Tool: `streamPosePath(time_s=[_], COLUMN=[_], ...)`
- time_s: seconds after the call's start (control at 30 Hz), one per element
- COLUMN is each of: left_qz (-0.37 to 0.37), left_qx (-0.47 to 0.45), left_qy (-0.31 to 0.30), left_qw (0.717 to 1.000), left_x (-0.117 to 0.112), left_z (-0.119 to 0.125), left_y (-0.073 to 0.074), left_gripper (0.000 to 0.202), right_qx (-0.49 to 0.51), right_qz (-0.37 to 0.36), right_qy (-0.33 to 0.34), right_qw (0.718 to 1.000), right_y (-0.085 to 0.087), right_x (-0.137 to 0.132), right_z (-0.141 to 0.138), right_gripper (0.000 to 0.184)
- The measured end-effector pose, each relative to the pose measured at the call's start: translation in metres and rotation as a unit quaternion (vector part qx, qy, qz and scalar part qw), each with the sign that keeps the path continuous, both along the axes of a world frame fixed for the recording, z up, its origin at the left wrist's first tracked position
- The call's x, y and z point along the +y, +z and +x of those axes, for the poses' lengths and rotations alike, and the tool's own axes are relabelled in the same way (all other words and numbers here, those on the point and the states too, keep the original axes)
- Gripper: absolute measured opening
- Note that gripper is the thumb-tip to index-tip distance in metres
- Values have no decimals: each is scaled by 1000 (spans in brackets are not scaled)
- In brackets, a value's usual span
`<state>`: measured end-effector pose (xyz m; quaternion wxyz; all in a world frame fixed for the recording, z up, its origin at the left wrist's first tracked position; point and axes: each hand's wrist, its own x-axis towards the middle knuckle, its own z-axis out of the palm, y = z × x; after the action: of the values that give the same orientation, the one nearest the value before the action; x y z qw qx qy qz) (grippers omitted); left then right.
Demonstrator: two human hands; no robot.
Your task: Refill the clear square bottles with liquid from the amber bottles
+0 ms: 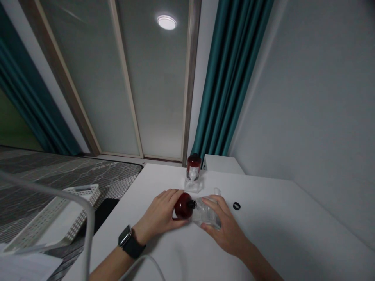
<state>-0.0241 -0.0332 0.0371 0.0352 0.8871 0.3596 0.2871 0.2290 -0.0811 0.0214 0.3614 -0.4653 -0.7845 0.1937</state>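
**Near, on table:**
L hand: fingers wrapped over the dark-red end of a lying bottle, grip closed on it. Smartwatch w/ black band on L wrist.
R hand: closed on the clear end of the same item, fingers across top, thumb side toward the black neck.
Dark-red bottle: on its side between both hands, just above white table, red end to L, black neck mid, clear plastic part to R. Can't tell if red and clear parts are one piece or two.
White cord: curves up by lower edge of frame, below L forearm.

**Mid:**
Black rubber ring: flat on table, just R of R hand.
Upright bottle: dark-red top, clear square base, stands beyond the hands near far table edge.

**Lower L, off table edge:**
White bent tube rail, crossing frame in front of the rest.
White perforated plastic basket, tilted.
Black flat panel, beside table edge, type unclear.
White paper, bottom corner.
Grey patterned floor mat.

**Far:**
White cabinet top, behind table.
Teal curtains, upper centre-R and L.
Frosted sliding door, upper L-centre.
Grey wall, R.
Round ceiling light, top centre.
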Motion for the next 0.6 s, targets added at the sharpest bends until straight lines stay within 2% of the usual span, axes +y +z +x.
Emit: streamPosePath(time_s=[0.27, 0.6], left_qz=[6, 20], left_qx=[-3, 12], left_qy=[-1, 0], left_qw=[1000, 1000], left_x=[-2, -4], left_z=[2, 3], left_y=[-1, 3], left_gripper=[69, 66], right_qx=[-22, -45], right_qz=[64, 56], right_qy=[32, 41], right_qw=[997, 997], right_y=[1, 14], right_x=[-1, -1], right_z=[5, 4], right_gripper=[50, 48])
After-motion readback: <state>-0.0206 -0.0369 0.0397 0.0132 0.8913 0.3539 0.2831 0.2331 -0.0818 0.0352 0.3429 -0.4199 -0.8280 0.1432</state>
